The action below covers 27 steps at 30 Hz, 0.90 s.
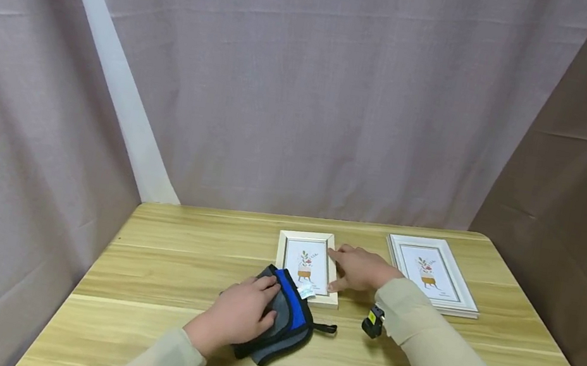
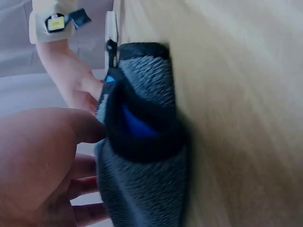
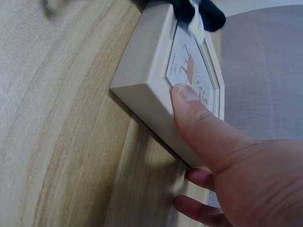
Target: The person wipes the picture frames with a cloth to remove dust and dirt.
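A folded grey cleaning cloth with black edging, a blue inner side, a white tag and a black loop overlaps the lower left of a pale picture frame. My left hand holds it from above, thumb apart and fingertips on its top face. The left wrist view shows the open fold of the cloth. At the frame's right border is my right hand, thumb and index finger spread along that edge. Up close, the thumb presses on the rim, while two other fingers are beside the frame near the tabletop.
A second, white picture frame, with a similar plant picture, lies flat at the right, beyond my right hand. The wooden table ends at the back against grey curtains. Each wrist wears a small black camera.
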{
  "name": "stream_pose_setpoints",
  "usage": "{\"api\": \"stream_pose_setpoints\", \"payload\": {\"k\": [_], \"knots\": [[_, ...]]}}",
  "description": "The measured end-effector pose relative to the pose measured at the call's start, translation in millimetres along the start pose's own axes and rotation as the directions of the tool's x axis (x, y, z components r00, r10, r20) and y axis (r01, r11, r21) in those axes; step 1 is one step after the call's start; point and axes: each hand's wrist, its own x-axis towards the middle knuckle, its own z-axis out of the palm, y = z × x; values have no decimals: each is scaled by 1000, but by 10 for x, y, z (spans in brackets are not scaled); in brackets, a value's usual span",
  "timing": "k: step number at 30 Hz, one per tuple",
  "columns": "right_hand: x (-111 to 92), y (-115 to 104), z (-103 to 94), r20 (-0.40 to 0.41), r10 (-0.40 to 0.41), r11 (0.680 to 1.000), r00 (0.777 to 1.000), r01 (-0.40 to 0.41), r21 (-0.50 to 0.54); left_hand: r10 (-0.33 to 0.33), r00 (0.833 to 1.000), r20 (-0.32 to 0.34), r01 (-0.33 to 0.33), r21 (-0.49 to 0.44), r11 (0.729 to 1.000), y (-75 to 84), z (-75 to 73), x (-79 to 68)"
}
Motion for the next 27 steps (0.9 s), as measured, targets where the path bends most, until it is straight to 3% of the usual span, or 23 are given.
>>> {"api": "stream_pose_setpoints", "payload": {"k": [5, 11, 27], "knots": [[-3, 14, 8, -5, 2, 1000, 1000, -2, -3, 19, 999, 47, -19, 0, 1000, 40, -62, -88], [-10, 60, 56, -17, 3, 1000, 1000, -3, 17, 21, 998, 65, -19, -38, 999, 64, -96, -89], [-71, 3, 99, -40, -30, 999, 999, 31, 43, -44, 999, 22, 45, -67, 997, -92, 8, 202]]}}
